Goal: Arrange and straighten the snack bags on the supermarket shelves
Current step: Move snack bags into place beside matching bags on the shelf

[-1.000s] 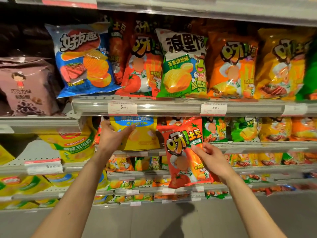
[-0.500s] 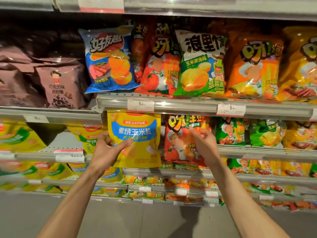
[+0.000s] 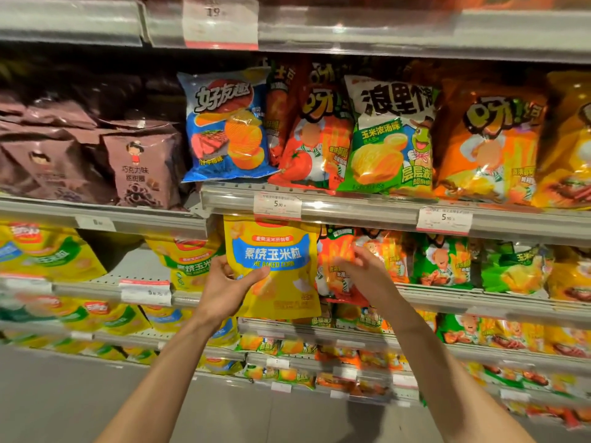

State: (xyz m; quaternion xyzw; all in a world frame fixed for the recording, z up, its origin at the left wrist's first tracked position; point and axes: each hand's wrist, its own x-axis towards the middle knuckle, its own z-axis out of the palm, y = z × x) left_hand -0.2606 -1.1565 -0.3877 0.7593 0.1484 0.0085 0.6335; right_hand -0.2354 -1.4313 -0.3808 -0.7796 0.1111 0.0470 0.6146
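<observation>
1. While the head view shows only one shelf bay, both hands work at its centre: the left hand (image 3: 224, 287) grips the yellow corn bag (image 3: 275, 266) by its lower left edge, thumb across the front and fingers curled behind, so the bag hangs upright just under the price rail (image 3: 351, 212), in front of the second shelf.

2. Compared with a second ago, the yellow corn bag has come forward and out into full view; it was then tucked back behind the rail with the hand only reaching for it.

3. At centre right, the right hand (image 3: 367, 276) is spread and loose, fingers touching the front of the red tomato chip bag (image 3: 335, 266). A second ago this hand held that bag out in the air; the bag now stands back on the second shelf, just right of the yellow one and partly behind it.

4. For the task, I judge the red bag placed and only being patted straight, while the yellow bag is the piece still to be seated. It likely belongs with the matching yellow bags (image 3: 188, 260) at centre left.

5. On the shelf above, the blue chip bag (image 3: 227, 129) leans to one side and may need straightening later.
</observation>
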